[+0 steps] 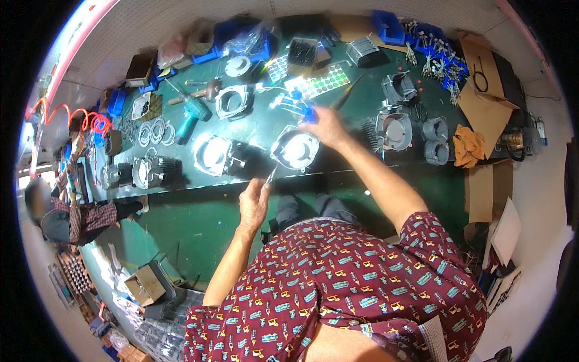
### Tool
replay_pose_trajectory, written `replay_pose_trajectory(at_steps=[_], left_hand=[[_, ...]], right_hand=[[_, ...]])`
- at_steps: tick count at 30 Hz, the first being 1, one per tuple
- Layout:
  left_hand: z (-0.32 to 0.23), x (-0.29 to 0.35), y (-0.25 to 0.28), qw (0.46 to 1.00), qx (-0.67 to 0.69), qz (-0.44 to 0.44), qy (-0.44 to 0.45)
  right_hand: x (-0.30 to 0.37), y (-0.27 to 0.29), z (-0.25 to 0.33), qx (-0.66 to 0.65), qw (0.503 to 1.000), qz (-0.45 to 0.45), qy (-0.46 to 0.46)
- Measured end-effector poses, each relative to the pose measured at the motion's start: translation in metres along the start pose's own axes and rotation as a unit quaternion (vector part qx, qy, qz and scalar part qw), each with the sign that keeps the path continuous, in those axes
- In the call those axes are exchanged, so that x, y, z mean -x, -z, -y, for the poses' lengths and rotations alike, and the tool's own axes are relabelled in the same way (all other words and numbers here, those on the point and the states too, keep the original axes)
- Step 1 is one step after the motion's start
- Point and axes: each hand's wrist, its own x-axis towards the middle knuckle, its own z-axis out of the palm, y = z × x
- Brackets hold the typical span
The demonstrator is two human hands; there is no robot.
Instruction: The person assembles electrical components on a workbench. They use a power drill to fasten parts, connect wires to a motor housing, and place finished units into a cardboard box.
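Observation:
My left hand [253, 204] is closed at the table's front edge, gripping a thin silver tool [272, 175] whose tip points up toward a round metal housing [295, 148]. That housing lies on the table, its bright inner face up. Just beyond it, my right hand [327, 127] is closed round a blue part with pale wires [308, 114]; the fingers hide some of it. More blue and white pieces [291, 102] show beside that hand. Left of the housing sits a similar metal housing [213, 155], its face brightly lit.
On the green table [259, 127] lie a teal power drill [192, 116], a hammer [208, 90], a metal ring [232, 101] and sticker sheets [325, 81]. Finned housings [395, 130] and an orange cloth [468, 146] are at right. Another person [78, 217] stands far left.

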Motion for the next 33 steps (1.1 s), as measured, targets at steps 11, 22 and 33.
replay_pose_trajectory(at_steps=[11,22,33], left_hand=[[0.016,-0.021,-0.018,0.999,0.009,-0.012,0.038],[0.015,-0.033,-0.009,0.983,0.177,0.038,0.045],[0.031,-0.058,-0.004,0.9,0.338,0.187,0.203]], right_hand=[[-0.016,0.004,0.006,0.033,0.997,0.074,0.017],[-0.019,0.0,-0.001,0.013,0.997,0.074,0.004],[-0.019,0.004,0.007,0.029,0.996,0.087,-0.004]])
